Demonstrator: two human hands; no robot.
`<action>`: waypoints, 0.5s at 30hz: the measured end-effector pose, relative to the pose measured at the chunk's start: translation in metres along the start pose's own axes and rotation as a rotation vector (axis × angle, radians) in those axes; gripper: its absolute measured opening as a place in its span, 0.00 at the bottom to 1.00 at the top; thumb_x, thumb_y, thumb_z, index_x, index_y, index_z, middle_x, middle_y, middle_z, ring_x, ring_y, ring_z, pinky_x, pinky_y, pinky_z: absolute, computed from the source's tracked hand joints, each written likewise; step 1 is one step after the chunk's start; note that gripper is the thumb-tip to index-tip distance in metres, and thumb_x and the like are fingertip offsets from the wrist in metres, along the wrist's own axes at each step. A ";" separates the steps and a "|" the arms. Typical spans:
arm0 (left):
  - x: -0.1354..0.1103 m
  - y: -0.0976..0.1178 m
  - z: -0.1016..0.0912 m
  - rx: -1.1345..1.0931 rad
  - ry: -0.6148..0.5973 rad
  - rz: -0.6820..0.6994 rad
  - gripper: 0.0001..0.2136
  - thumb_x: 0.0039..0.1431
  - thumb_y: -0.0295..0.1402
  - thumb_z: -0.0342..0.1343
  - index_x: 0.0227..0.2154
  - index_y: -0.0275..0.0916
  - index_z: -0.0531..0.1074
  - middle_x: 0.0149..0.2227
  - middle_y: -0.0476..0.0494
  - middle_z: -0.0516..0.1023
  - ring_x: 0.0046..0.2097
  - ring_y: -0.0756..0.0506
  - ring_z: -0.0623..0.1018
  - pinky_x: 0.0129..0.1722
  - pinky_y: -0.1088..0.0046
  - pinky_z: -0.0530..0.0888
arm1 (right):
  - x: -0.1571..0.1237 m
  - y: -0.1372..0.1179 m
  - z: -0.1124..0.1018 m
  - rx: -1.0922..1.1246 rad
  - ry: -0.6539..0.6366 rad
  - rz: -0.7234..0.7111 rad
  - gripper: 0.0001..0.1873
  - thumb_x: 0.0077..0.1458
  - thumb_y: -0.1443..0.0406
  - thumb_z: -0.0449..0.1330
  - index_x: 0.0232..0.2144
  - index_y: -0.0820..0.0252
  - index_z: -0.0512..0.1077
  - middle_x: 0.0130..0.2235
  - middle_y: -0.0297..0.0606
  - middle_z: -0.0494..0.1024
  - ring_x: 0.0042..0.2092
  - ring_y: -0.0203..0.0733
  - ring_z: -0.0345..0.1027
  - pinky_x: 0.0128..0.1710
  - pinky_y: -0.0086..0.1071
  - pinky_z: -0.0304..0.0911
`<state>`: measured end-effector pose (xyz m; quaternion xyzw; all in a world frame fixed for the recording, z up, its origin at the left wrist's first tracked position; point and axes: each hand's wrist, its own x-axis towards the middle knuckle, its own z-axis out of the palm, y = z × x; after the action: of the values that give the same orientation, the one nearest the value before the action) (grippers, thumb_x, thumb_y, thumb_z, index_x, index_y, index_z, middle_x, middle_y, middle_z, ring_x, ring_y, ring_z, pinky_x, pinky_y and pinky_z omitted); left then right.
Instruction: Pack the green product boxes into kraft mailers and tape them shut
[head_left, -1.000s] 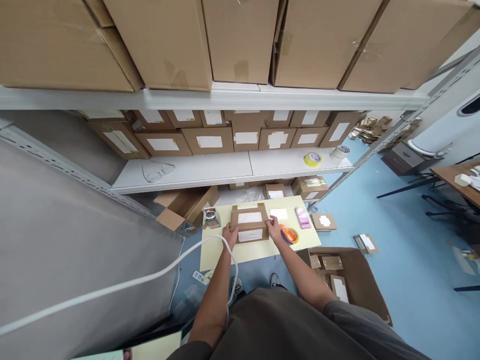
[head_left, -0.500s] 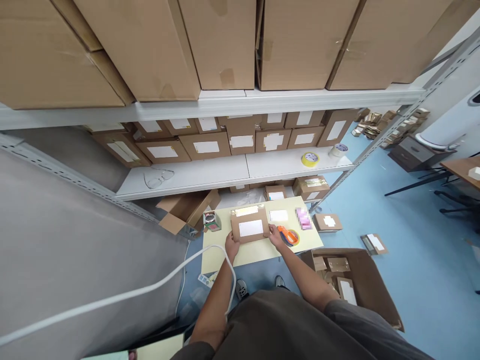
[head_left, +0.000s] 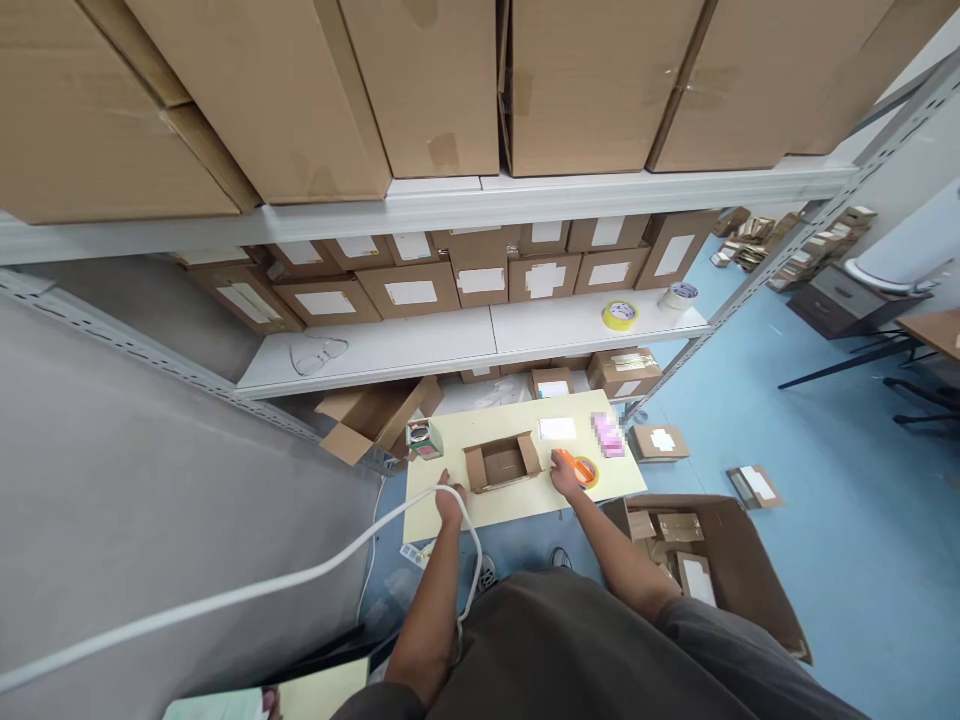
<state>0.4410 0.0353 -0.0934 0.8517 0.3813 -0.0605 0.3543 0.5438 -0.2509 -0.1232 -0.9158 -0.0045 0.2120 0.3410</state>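
On the pale yellow table, a small cardboard box (head_left: 502, 462) stands with its top and end flaps open and its inside showing. My left hand (head_left: 451, 498) is just left of the box, apart from it, over the table, with a finger stretched out and nothing seen in it. To the box's right, my right hand (head_left: 563, 474) is closed at the left end of an orange tape dispenser (head_left: 577, 464), and its fingertips are partly hidden. A yellow tape roll (head_left: 589, 472) shows at the dispenser's right side.
White papers (head_left: 557, 428), a pink packet (head_left: 608, 435) and an open green box (head_left: 424, 438) lie around the table. A shelf (head_left: 420, 350) with labelled boxes rises behind. At right is a large carton (head_left: 750, 560) of parcels. A white cable (head_left: 300, 580) crosses in front of my left hand.
The box, held closed with its label up between both hands, now stands open on the table. My left hand has drawn off leftward and down, my right hand rightward to the orange dispenser.
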 end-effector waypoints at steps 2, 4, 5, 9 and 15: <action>0.004 0.011 -0.009 -0.045 0.088 0.115 0.27 0.70 0.32 0.50 0.70 0.38 0.66 0.67 0.31 0.74 0.62 0.36 0.79 0.62 0.58 0.76 | 0.004 -0.010 -0.013 0.005 0.060 0.000 0.37 0.58 0.69 0.50 0.70 0.60 0.65 0.62 0.49 0.78 0.64 0.51 0.73 0.64 0.43 0.67; 0.006 0.029 -0.010 -0.086 0.015 0.351 0.22 0.72 0.33 0.47 0.64 0.40 0.75 0.62 0.36 0.79 0.60 0.38 0.79 0.62 0.59 0.76 | 0.006 -0.025 -0.019 0.047 0.068 -0.059 0.32 0.62 0.67 0.48 0.67 0.58 0.68 0.59 0.47 0.81 0.60 0.50 0.75 0.62 0.40 0.68; 0.006 0.040 -0.008 -0.059 -0.110 0.474 0.21 0.72 0.32 0.48 0.61 0.42 0.78 0.59 0.38 0.82 0.62 0.39 0.78 0.65 0.58 0.74 | 0.006 -0.035 -0.019 0.066 0.044 -0.121 0.30 0.63 0.67 0.48 0.64 0.57 0.71 0.58 0.45 0.82 0.59 0.49 0.76 0.61 0.39 0.69; 0.008 0.071 0.010 0.229 -0.375 0.668 0.16 0.66 0.28 0.55 0.49 0.43 0.86 0.52 0.34 0.85 0.68 0.32 0.71 0.70 0.48 0.65 | 0.010 -0.069 -0.006 0.043 -0.121 -0.406 0.24 0.61 0.70 0.53 0.55 0.54 0.80 0.54 0.42 0.84 0.56 0.50 0.77 0.60 0.40 0.69; 0.011 0.062 0.004 0.377 -0.310 0.669 0.14 0.69 0.34 0.54 0.38 0.37 0.87 0.52 0.25 0.82 0.68 0.27 0.69 0.69 0.45 0.61 | 0.018 -0.082 0.001 -0.215 -0.260 -0.511 0.16 0.63 0.72 0.59 0.45 0.56 0.84 0.53 0.43 0.84 0.59 0.50 0.74 0.62 0.38 0.67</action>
<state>0.4922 0.0106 -0.0662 0.9594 0.0080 -0.1384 0.2455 0.5706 -0.1842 -0.0795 -0.8810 -0.3008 0.2331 0.2810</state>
